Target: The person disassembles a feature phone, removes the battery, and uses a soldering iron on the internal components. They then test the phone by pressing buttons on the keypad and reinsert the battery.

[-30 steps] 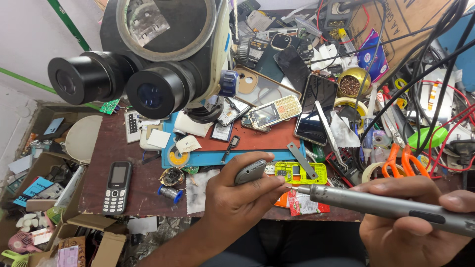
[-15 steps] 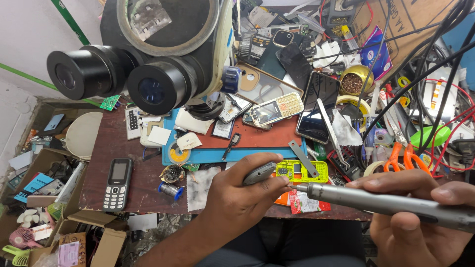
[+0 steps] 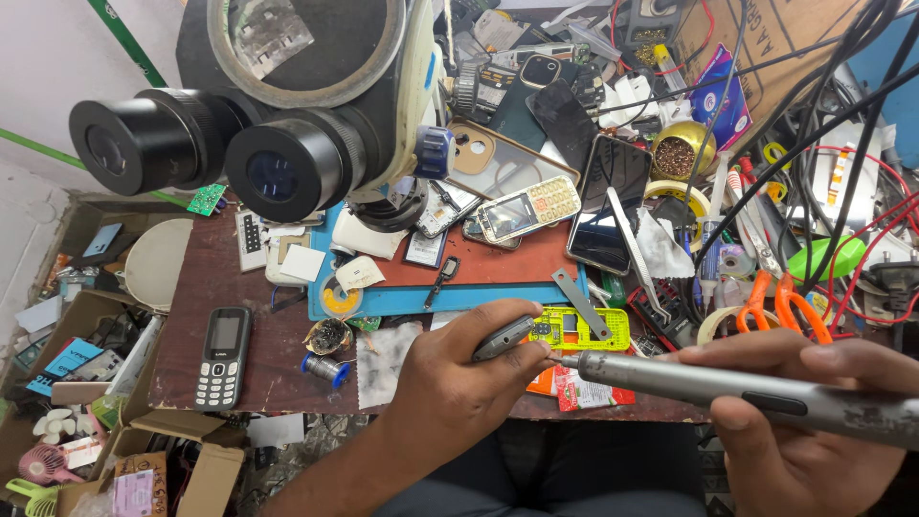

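Grey phone (image 3: 504,337), pinched edge-up in my left hand (image 3: 450,393) over the bench's front edge, tilted so its end faces the tool. Grey driver (image 3: 728,391), wrapped tight in my right hand (image 3: 804,421), tip touching the phone. Behind: yellow frame (image 3: 574,327), blue mat (image 3: 459,299), microscope (image 3: 287,124).

Keypad phone (image 3: 223,356) left of solder spool (image 3: 327,370), microscope (image 3: 287,115) behind, open phone frame (image 3: 577,328) perhaps just beyond the fingers (image 3: 498,330)

Two hands (image 3: 459,393), two eyepieces (image 3: 278,172), one screwdriver (image 3: 747,393)
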Available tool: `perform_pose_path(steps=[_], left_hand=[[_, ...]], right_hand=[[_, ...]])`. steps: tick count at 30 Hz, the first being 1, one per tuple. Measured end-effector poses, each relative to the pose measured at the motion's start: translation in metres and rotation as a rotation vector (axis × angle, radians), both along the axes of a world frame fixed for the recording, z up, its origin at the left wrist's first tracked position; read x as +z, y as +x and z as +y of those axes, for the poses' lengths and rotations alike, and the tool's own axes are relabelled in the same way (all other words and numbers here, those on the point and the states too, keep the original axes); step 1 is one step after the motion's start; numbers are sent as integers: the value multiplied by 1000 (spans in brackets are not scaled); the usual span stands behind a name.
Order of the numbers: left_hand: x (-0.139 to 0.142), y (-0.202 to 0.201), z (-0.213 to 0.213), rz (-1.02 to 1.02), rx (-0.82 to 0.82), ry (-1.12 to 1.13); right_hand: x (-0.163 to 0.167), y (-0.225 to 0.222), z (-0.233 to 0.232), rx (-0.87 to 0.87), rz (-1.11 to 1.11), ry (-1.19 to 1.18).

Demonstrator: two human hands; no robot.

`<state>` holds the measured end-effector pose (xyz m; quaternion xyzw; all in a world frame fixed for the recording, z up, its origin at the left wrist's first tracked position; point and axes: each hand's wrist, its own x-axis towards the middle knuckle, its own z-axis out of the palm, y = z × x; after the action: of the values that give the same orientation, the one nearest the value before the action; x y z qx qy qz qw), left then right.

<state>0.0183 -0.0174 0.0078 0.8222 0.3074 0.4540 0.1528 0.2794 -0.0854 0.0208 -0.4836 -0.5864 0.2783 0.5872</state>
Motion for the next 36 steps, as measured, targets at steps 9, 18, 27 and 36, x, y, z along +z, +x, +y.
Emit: perform_pose_path(steps=[9,18,27,36], left_hand=[[0,0,0,32,44,-21],[-8,3,4,82,90,-18],[-45,8,34,-460,-94,-694],[-75,24,40,-512,-113,-1031]], right_hand=[[4,-24,-4,84,82,65],[3,-22,2,202,-39,160],[-65,-19,49,-20,168,293],[-72,-47,52,52,67,451]])
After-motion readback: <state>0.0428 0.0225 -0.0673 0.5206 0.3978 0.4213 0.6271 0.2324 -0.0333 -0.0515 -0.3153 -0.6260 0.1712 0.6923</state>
